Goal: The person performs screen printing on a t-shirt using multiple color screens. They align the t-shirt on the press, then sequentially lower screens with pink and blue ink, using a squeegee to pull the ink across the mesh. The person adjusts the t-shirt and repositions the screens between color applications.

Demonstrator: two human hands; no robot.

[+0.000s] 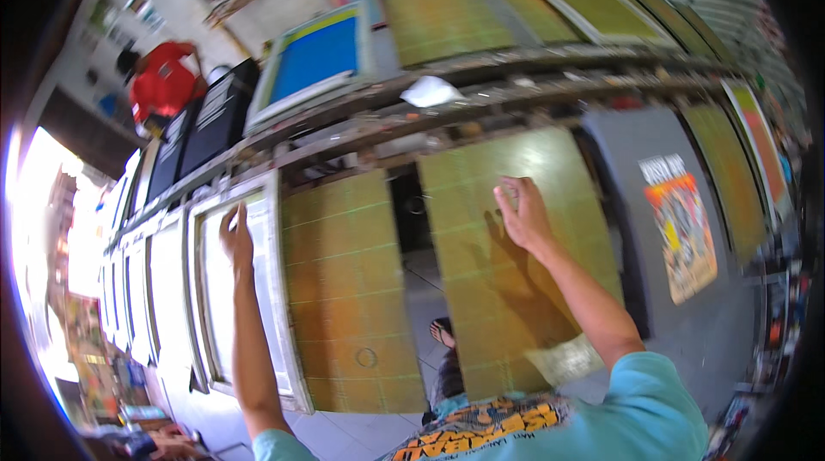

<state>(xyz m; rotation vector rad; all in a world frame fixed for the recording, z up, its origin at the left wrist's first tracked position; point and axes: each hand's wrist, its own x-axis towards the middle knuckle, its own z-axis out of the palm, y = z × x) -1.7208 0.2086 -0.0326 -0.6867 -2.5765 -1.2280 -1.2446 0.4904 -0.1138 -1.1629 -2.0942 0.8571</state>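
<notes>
My left hand is raised over a white-framed printing screen, its fingers loosely bent and partly apart. Nothing shows in it. To the right, my right hand hovers above an olive-brown board and casts a shadow on it. Its fingers are half curled with a gap at the thumb, and I see nothing between them. Another olive-brown board, marked with pale lines, lies between the framed screen and the board under my right hand. A pale, glossy patch shows near that board's close edge.
A grey board with a colourful print lies at right. Behind runs a rail with a crumpled white piece. Beyond it stand a blue-and-yellow screen and several boards. A person in red is at far left.
</notes>
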